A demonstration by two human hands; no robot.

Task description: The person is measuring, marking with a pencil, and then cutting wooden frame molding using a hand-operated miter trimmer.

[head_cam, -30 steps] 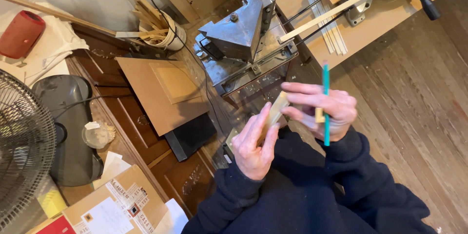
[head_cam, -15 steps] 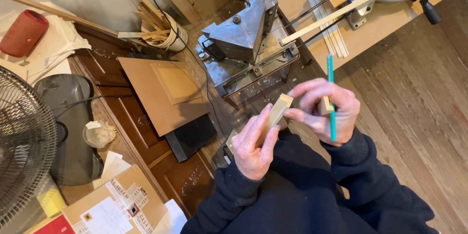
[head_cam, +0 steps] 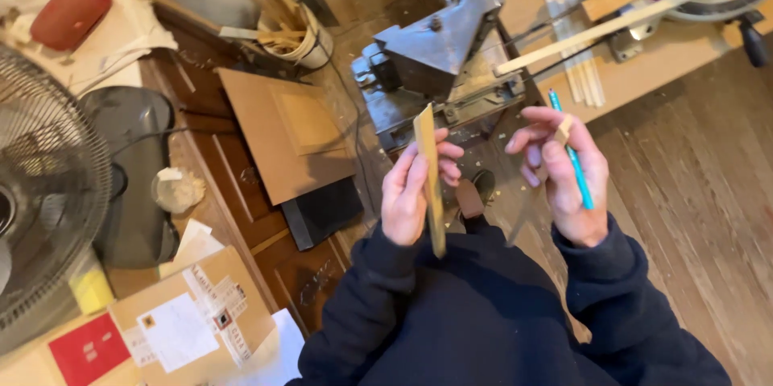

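My left hand (head_cam: 412, 189) grips a thin, light wooden strip (head_cam: 430, 178), held upright on edge in front of my chest. My right hand (head_cam: 566, 174) is apart from it to the right, holding a teal pencil (head_cam: 571, 154) along the palm and a small pale wood piece (head_cam: 564, 128) at the fingertips. Both arms wear dark blue sleeves. Beyond the hands stands a grey metal cutting machine (head_cam: 439, 56) with a wedge-shaped top.
A workbench (head_cam: 644, 72) at the upper right carries a long wooden stick (head_cam: 628, 20) and thin strips. A brown board (head_cam: 282, 140) lies left of the machine, a bucket of wood scraps (head_cam: 302, 32) behind it. A fan (head_cam: 44, 193) and a cardboard box (head_cam: 189, 317) stand at the left.
My hands have moved apart: the strip stays in my left hand and now stands more upright, while my right hand with the pencil has drawn away to the right.
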